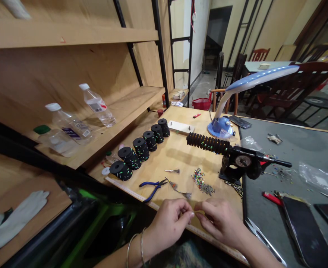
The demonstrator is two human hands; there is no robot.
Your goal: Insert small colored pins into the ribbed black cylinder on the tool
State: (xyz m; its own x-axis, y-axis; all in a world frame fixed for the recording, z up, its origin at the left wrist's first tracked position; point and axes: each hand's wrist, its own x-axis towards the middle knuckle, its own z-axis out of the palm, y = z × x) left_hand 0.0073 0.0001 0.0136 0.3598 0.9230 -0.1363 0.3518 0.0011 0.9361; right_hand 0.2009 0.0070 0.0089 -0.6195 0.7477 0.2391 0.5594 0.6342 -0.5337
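My left hand [173, 219] and my right hand [218, 220] meet at the table's front edge, their fingertips pinched almost together. Whatever lies between the fingers is too small to make out. Just beyond them is a pile of coloured beads [198, 176] with small metal pieces [207, 189] beside it. Blue-handled pliers [153, 189] lie left of the pile, jaws pointing right. Small bundles of thin fibres or wires [177, 188] rest between pliers and beads. A black ridged roll [208, 143] with coloured bits sits on a black hand-cranked device [240, 162] behind my right hand.
Several black foam spools [133, 158] line the table's left side. A blue desk lamp [220, 126] stands at the back. Scissors or tweezers [264, 240] and a phone [306, 227] lie on the grey mat [278, 143] at right. Bottles [98, 106] stand on the left shelf [136, 100].
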